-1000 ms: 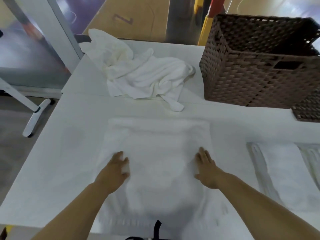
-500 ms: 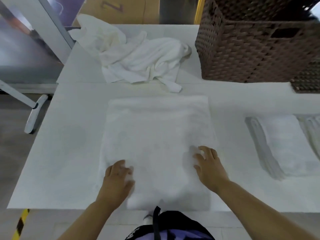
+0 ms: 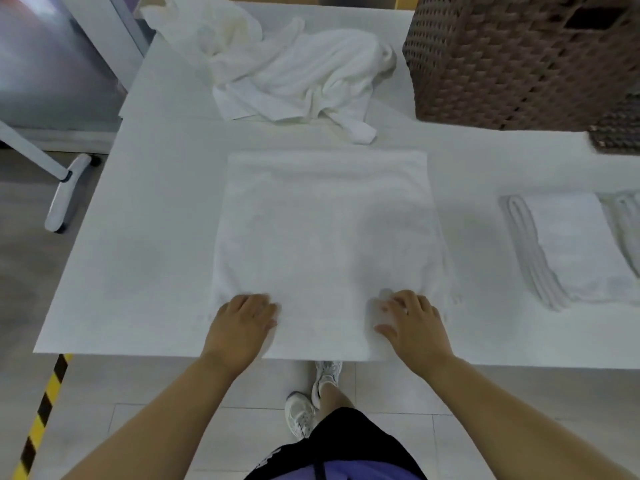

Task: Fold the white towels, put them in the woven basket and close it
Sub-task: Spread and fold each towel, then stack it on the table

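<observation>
Clearly soft and limp, the spread towel [image 3: 325,237] lies under the left hand [image 3: 242,323] and right hand [image 3: 412,323], both flat, gripping nothing; best pinched at its near corners.

— What carries everything?
— A white desk [image 3: 149,271], its near edge toward the person.
— What lies on it?
— A flat white towel [image 3: 325,237] at the near middle, reaching the near edge. A crumpled towel heap [image 3: 298,74] lies behind it. The brown woven basket [image 3: 512,64] stands at the far right, a woven lid [image 3: 620,133] beside it. Two folded towels, one [image 3: 571,244] fully seen, one [image 3: 627,223] cut off, lie at the right.
</observation>
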The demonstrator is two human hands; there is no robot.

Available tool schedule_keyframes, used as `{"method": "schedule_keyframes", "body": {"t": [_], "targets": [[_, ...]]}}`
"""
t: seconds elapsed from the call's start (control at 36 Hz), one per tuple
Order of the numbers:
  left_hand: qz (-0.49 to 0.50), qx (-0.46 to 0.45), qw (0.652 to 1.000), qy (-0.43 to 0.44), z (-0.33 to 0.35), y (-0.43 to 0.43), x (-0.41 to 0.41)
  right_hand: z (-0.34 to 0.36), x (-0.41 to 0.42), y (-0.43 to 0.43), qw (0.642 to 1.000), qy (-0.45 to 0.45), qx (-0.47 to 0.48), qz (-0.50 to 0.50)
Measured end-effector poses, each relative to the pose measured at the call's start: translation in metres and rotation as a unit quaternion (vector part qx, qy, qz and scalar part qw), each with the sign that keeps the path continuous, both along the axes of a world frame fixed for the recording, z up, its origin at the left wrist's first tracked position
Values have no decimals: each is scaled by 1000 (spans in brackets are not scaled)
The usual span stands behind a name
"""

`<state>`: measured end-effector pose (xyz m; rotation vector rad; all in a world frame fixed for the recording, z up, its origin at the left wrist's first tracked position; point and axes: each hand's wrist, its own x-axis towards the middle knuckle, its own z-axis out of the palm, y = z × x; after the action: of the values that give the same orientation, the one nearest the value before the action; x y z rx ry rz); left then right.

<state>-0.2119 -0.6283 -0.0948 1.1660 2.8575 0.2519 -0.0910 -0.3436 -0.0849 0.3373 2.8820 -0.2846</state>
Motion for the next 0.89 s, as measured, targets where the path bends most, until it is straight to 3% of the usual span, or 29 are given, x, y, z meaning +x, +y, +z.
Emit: {"method": "schedule_keyframes", "body": {"t": [0.19, 0.31, 0.39, 0.58, 0.72, 0.89], "targets": [[-41, -56, 996, 62, -7, -2, 6, 3, -3, -6, 997, -37, 68, 27], [0, -69, 997, 32, 6, 11, 12, 2, -5, -12, 994, -2, 103, 29], [36, -111, 993, -5, 11, 22, 15, 0, -9, -13, 995, 37, 89, 39], [66, -125, 989, -31, 14, 32, 19, 9, -26, 4, 1000, 3, -8, -2], [51, -109, 993, -14, 18, 29, 13, 20, -31, 17, 996, 14, -68, 49], [24, -76, 996, -28, 16, 15, -3, 23, -30, 38, 988, -33, -55, 143]]}}
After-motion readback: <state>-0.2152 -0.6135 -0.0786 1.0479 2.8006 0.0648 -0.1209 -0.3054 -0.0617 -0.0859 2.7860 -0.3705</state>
